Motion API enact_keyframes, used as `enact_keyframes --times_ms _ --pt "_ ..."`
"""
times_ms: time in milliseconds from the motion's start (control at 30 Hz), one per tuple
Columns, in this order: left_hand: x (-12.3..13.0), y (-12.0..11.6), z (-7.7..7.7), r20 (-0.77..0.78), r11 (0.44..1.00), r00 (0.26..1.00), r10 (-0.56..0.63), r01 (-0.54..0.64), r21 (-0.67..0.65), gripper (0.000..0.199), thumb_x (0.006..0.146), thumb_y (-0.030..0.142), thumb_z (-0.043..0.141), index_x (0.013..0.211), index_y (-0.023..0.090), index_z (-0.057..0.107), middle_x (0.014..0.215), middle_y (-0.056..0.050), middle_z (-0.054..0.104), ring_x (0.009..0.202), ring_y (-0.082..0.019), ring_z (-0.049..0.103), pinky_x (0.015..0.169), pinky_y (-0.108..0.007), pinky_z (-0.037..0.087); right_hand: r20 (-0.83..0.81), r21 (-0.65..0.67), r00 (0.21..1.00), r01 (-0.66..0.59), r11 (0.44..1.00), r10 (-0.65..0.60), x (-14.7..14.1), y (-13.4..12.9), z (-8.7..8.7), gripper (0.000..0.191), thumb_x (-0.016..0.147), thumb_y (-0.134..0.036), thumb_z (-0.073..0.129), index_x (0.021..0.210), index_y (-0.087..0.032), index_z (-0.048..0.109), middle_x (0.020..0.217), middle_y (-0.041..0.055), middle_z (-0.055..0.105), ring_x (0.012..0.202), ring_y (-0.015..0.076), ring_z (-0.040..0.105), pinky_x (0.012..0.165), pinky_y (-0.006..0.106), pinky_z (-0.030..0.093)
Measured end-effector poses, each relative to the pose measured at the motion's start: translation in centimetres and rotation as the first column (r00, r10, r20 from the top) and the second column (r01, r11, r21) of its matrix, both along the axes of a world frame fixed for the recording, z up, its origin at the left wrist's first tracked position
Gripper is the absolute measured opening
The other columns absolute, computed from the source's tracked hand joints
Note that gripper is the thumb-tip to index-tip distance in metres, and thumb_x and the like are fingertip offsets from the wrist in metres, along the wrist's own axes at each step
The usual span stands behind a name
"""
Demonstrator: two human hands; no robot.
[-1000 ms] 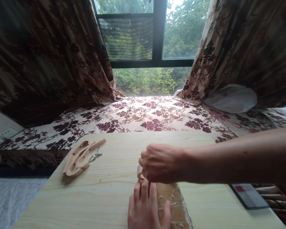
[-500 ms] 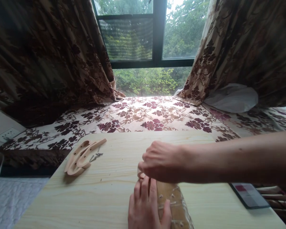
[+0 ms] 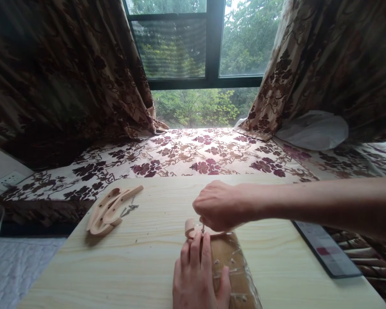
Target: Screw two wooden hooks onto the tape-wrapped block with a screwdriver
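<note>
My left hand [image 3: 197, 272] lies with its fingers stretched out over a brown board [image 3: 227, 268] wrapped in clear plastic. Its fingertips rest at a pale wooden hook [image 3: 189, 226], which lies across the board's far end with its curled tip to the left. Above the hook, my right hand [image 3: 217, 206] is closed in a fist. A thin metal shaft [image 3: 203, 227] points down from it to the hook, close by the left fingertips. It looks like a screwdriver, its handle hidden in the fist. Whether a screw sits under its tip I cannot tell.
Several more wooden hooks [image 3: 111, 210] lie at the left of the light wooden table [image 3: 141, 262], beside a few grey screws [image 3: 129, 210]. A phone [image 3: 328, 251] with a lit screen lies at the right edge, below my right forearm. A floral-covered ledge [image 3: 199, 150] runs behind.
My right fist has turned and risen slightly, uncovering the hook and the metal shaft. The forearm has lifted, showing more of the phone. My left hand stays in place.
</note>
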State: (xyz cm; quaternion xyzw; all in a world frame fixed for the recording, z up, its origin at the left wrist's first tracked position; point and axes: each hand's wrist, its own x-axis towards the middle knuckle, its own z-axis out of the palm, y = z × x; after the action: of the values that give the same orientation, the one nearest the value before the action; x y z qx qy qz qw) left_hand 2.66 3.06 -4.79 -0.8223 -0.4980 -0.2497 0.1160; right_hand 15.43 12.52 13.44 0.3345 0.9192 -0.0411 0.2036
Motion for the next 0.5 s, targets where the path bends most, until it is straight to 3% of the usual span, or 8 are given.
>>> enact_keyframes --times_ms 167,367,500 --pt "0.1 -0.1 -0.1 -0.008 1.000 1.000 0.000 0.000 0.015 0.054 0.084 0.045 0.049 0.129 0.016 0.047 0.130 -0.007 0.051 0.114 -0.024 0.046 0.086 -0.033 0.047 0.035 0.019 0.999 -0.022 1.000 0.021 -0.3 -0.5 0.4 0.013 0.084 -0.014 0.052 0.087 -0.012 0.065 0.073 0.0077 0.066 0.055 0.0138 0.052 0.044 0.029 0.032" --pt "0.2 -0.2 0.2 -0.037 0.999 0.999 0.024 -0.026 -0.040 0.039 0.082 0.043 0.053 0.112 0.019 0.058 0.112 -0.008 0.058 0.107 -0.026 0.052 0.081 -0.035 0.049 0.010 0.161 0.945 -0.325 0.932 0.327 -0.4 -1.7 -0.2 0.019 0.088 -0.009 0.048 0.091 -0.015 0.067 0.090 0.0077 0.069 0.073 0.0178 0.058 0.055 0.033 0.037" --pt "0.1 -0.1 0.2 -0.020 1.000 1.000 0.013 -0.013 -0.020 0.046 0.082 0.044 0.052 0.119 0.018 0.055 0.121 -0.009 0.055 0.109 -0.026 0.051 0.082 -0.035 0.049 0.028 0.098 0.959 -0.284 0.954 0.282 -0.1 -1.2 -0.5 0.022 0.087 -0.006 0.047 0.087 -0.013 0.067 0.082 0.0069 0.069 0.066 0.0153 0.056 0.050 0.031 0.035"
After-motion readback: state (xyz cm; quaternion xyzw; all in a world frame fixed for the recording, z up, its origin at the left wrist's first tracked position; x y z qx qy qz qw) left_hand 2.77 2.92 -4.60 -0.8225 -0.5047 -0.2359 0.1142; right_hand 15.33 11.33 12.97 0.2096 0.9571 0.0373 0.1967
